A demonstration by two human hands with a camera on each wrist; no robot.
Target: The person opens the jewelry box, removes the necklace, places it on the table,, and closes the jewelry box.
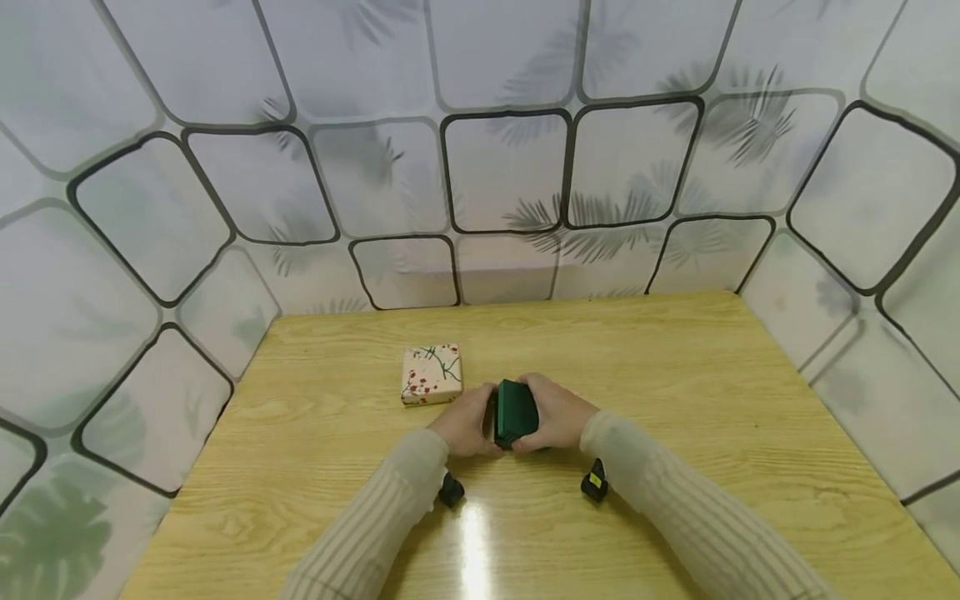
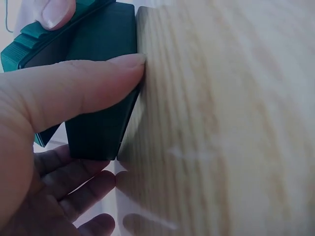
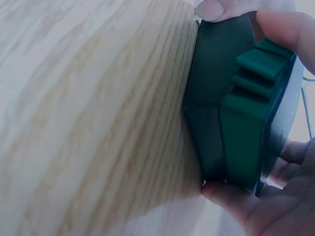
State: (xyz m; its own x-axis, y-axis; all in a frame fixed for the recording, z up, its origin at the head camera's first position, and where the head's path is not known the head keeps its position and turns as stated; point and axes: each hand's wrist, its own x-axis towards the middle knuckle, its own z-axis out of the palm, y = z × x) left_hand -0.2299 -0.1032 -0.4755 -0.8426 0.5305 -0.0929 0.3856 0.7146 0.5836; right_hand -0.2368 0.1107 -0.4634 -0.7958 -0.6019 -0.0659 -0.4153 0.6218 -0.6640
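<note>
Between the two hands, a dark green box point(image 1: 516, 410) stands on the wooden table. It shows a smooth, angular dark body point(image 2: 96, 132) low against the wood and a brighter green part with stepped ridges point(image 3: 242, 140) tilted against it. My left hand point(image 1: 468, 421) holds the box from the left, the thumb lying across the smooth body in the left wrist view. From the right, my right hand point(image 1: 558, 412) grips the box with thumb and fingers on opposite sides. The palms hide part of its sides.
A small cream box with red flowers and green branches point(image 1: 432, 375) sits behind and left of my left hand. The wooden table point(image 1: 675, 358) is bordered by pale curtains point(image 1: 510, 67) with dark rounded outlines and leaf prints. Small black devices point(image 1: 595, 482) hang at both wrists.
</note>
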